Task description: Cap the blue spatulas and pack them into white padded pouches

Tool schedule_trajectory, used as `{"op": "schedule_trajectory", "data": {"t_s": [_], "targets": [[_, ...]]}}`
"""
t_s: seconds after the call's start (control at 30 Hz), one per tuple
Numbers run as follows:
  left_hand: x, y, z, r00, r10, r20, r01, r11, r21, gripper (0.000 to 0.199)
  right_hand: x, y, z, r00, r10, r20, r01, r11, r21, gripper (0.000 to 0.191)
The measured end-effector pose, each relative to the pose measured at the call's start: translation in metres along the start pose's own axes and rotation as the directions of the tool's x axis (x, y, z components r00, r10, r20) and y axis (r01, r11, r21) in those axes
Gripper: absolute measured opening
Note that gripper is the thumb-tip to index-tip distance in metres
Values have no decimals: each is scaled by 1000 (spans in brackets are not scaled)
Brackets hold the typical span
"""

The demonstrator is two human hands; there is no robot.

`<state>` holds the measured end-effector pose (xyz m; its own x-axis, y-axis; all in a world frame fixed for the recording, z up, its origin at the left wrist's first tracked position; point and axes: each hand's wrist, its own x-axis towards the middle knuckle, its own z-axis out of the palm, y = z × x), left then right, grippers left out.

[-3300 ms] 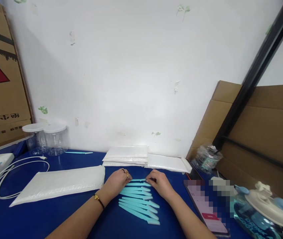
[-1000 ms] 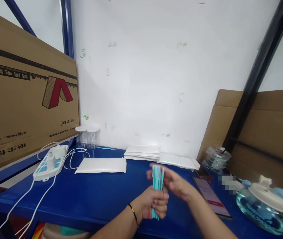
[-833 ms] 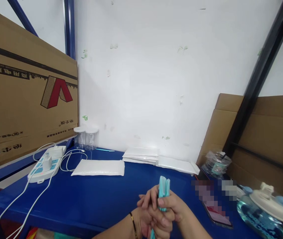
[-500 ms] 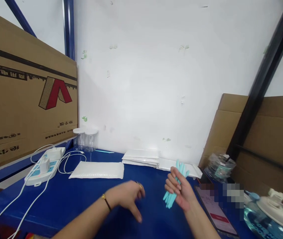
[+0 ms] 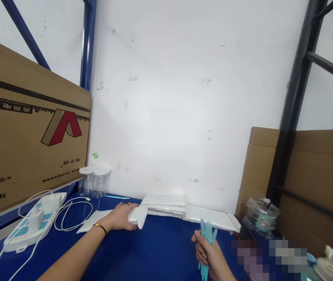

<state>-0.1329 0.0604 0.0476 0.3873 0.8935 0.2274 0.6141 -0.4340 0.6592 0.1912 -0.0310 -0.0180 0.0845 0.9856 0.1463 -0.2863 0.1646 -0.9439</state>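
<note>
My left hand [image 5: 122, 216] is on a white padded envelope [image 5: 138, 216] at the left middle of the blue table [image 5: 157, 249]. Its thumb lies at the near edge and its fingers at the far edge, so the grip spans the envelope's width. The envelope's right end looks slightly tilted. My right hand [image 5: 209, 253] is closed around a bundle of slim light-blue sticks [image 5: 207, 230], held upright; their exact kind does not show. Behind the hands, against the wall, sit a stack of white padded envelopes [image 5: 163, 200] and more white envelopes [image 5: 210, 218] beside it.
At left are a power strip [image 5: 22, 238] with plugs, a looped white cable [image 5: 75, 201] and a large cardboard box [image 5: 31, 148]. Two lidded clear jars [image 5: 100, 183] stand near one light-blue stick [image 5: 116, 197]. A bagged container [image 5: 262, 218] is at right.
My left hand has moved left from mid-table onto the white padded envelope and taken hold of it. The right hand still grips the sticks. The camera view has tipped upward.
</note>
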Motion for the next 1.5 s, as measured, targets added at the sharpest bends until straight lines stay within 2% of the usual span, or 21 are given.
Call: {"op": "schedule_trajectory", "data": {"t_s": [0.1,0.17,0.23,0.33,0.4,0.5,0.6,0.7,0.77,0.97,1.2,1.4,1.5], "targets": [[3,37,-6,989,111,92,-75,940,-334,56,5,-45,13,991,-123,-42,126,991,55,39],[6,59,-2,970,224,93,-141,834,-534,62,6,-90,31,970,-245,-8,245,967,66,39],[8,77,9,941,329,83,-174,678,-714,69,6,-136,53,938,-344,36,342,938,46,38],[12,95,35,885,449,125,-97,440,-893,73,4,-183,87,879,-462,115,460,887,48,32],[13,102,54,835,520,179,-14,346,-938,72,5,-194,104,839,-497,221,498,865,55,32],[14,109,74,770,594,234,98,252,-963,75,8,-190,118,797,-493,349,525,851,6,33],[14,112,83,742,629,233,154,178,-972,78,12,-176,118,800,-417,432,493,866,-77,35],[14,112,87,732,640,234,176,154,-972,75,17,-167,112,849,-242,469,373,904,-209,34],[14,111,88,733,637,236,190,141,-972,75,19,-163,109,867,-157,472,324,898,-297,32],[15,110,88,734,620,277,247,136,-959,78,25,-157,105,853,0,523,272,853,-445,29],[14,106,89,720,642,264,252,112,-961,76,26,-155,103,850,44,525,252,841,-479,30],[12,108,86,697,665,266,279,90,-956,80,27,-162,102,837,63,543,243,847,-473,46],[11,108,85,680,681,271,290,89,-953,84,27,-165,99,840,57,540,247,846,-473,46]]}}
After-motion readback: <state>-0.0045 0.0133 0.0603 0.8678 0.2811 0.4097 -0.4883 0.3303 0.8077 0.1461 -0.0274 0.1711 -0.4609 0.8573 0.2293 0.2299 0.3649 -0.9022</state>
